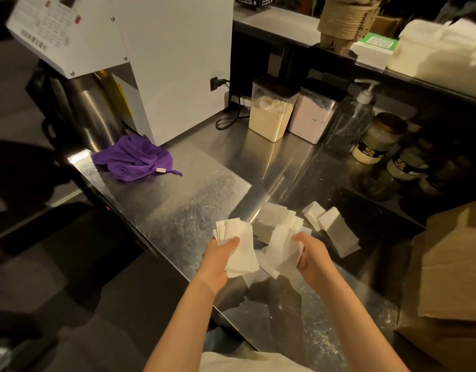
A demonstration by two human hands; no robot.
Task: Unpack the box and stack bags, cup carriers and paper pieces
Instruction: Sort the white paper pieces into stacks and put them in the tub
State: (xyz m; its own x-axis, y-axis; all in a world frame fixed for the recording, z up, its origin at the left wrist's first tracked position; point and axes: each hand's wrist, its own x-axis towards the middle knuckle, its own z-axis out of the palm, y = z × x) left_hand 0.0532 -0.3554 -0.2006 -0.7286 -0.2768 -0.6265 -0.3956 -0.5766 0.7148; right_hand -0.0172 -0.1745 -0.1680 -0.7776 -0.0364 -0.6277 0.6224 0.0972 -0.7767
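My left hand (220,257) grips a fanned bundle of white paper pieces (238,244) just above the steel counter (178,205), thumb on top. My right hand (310,257) holds a second loose bundle of white paper pieces (281,249) beside it. Under and behind both bundles lies a loose heap of paper pieces (274,216). To the right, a neater stack of paper pieces (330,226) leans on the counter. A brown cardboard box (446,277) stands at the right edge. A stack of brown cup carriers (344,20) sits on the upper shelf.
A crumpled purple cloth (135,158) lies at the left by a white machine (151,57). Two lidded powder containers (271,111), a pump bottle (352,122) and several jars (376,138) line the back. White bags (440,52) sit on the shelf. The counter edge runs diagonally below my arms.
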